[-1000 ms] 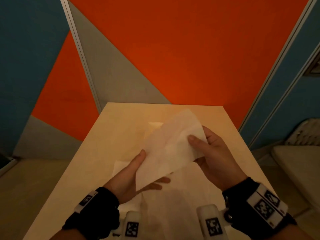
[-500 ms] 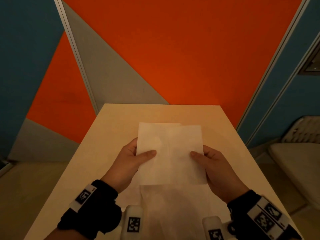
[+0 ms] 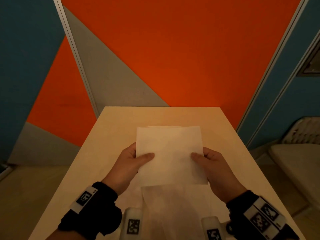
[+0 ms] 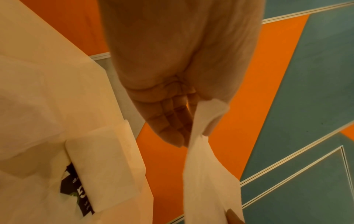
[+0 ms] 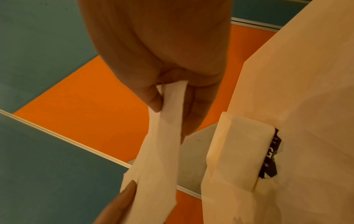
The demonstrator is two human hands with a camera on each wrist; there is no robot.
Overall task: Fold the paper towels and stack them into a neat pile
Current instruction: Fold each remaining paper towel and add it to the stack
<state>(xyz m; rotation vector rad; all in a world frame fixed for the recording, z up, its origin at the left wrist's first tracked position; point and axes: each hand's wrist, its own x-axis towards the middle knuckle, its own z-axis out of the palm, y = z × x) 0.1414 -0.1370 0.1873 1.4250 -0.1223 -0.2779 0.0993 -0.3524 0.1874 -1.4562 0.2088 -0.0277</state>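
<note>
I hold a white paper towel (image 3: pixel 170 155) flat in the air above the table, both hands on it. My left hand (image 3: pixel 133 160) pinches its left edge, thumb on top. My right hand (image 3: pixel 209 161) pinches the right edge the same way. The left wrist view shows the towel (image 4: pixel 206 166) edge-on between my left hand's (image 4: pixel 191 130) thumb and fingers. The right wrist view shows the towel (image 5: pixel 159 151) clamped in my right hand (image 5: pixel 172 106). A stack of folded towels (image 4: pixel 107 163) (image 5: pixel 235 153) lies on the table beyond, partly over a dark printed wrapper. More unfolded towels (image 3: pixel 174 210) lie under my hands.
The pale wooden table (image 3: pixel 121 127) ends against an orange, grey and blue panelled wall (image 3: pixel 173 49). A light chair or seat (image 3: pixel 297 161) stands on the floor to the right of the table.
The towel was tilted and held askew a second ago. I have turned it square and level, both thumbs now on top at its side edges. In the last half second it barely moved.
</note>
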